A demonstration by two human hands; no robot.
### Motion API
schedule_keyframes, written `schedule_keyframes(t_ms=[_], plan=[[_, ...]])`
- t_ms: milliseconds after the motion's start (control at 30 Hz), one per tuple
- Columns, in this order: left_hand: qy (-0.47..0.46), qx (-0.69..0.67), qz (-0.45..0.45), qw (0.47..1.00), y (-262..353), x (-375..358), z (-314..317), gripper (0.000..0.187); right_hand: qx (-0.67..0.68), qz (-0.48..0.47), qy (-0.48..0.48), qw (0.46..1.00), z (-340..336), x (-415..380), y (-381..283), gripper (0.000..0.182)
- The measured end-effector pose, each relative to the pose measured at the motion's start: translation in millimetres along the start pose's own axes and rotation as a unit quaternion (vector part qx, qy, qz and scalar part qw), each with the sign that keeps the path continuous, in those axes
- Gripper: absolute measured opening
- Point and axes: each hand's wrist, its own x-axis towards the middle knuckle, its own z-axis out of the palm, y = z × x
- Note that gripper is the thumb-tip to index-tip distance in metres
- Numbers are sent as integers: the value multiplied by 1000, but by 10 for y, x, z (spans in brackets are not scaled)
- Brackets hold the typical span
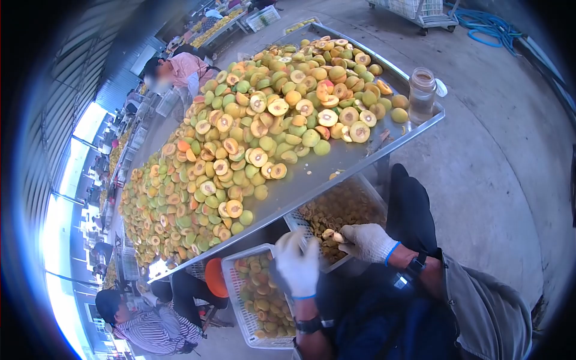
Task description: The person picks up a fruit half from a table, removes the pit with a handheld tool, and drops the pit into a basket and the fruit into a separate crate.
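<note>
A metal table (318, 186) bears a large heap of halved yellow-green fruit (240, 129), many with the cut face up. My right hand (367, 243), in a white knitted glove, is closed over a crate of brown pits and scraps (348, 207); a small pale object shows at its fingertips, too small to name. My left hand (297, 264), gloved too and blurred by motion, is beside it, over the edge of a white crate of fruit halves (264, 294). Whether it holds anything is hidden.
A clear jar (422, 96) stands at the table's right corner. An orange bowl (216, 278) is by the left crate. One person in a striped top (159, 327) sits at lower left, another in pink (189, 69) across the table. A wheeled cart (420, 15) and blue hose (489, 30) are behind.
</note>
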Motion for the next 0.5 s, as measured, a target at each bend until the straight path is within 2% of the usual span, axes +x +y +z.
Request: schedule_keyframes(t_ms=[100,200,267,333,400,467,500], plan=[[-82,-23,1,996,92,-45,357,23,-6,5,6,1000,-18,-35,16,23],[-139,-8,45,989,84,9,366,20,-21,19,-7,1000,-59,-70,69,25],[-136,-21,59,989,33,1,397,19,-32,16,-28,999,-66,-72,56,29],[-132,-33,75,988,17,16,395,18,-15,63,-56,996,-148,-72,-40,31],[-85,-181,-41,979,37,-1,369,21,-9,84,-59,995,-96,-52,30,32],[-82,-144,-65,984,-19,67,353,22,-5,100,-62,993,-65,-44,110,34],[-78,-108,-91,987,-57,112,324,24,33,105,-28,993,-67,-52,148,35]])
